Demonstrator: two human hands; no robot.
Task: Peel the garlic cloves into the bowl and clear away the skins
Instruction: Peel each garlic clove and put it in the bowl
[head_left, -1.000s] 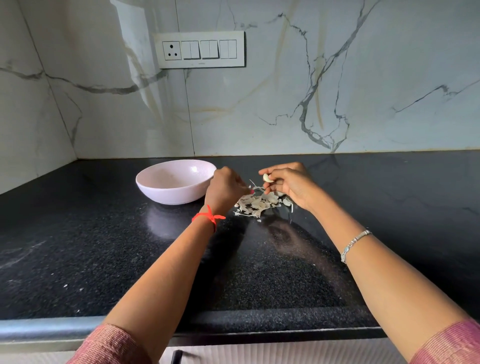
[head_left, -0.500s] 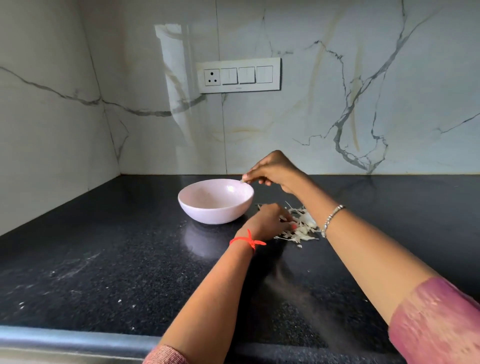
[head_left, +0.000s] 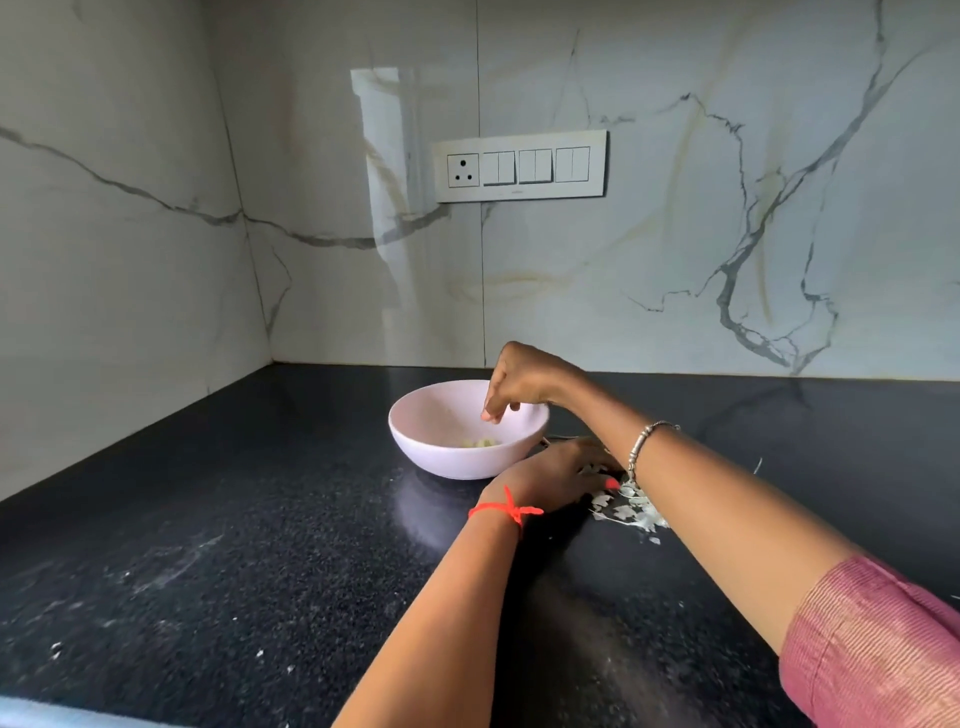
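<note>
Pink bowl (head_left: 441, 460), right hand (head_left: 519, 382) grip slack above, left hand (head_left: 556, 470) grip unclear on skins (head_left: 631, 512)

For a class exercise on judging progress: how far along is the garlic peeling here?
Done: a few peeled cloves lie in the bowl. In hand: the right hand hangs over the bowl, fingers down; whether it holds a clove I cannot tell. The left hand rests on the skins. Left: the skins lie on the counter, not yet cleared.
</note>
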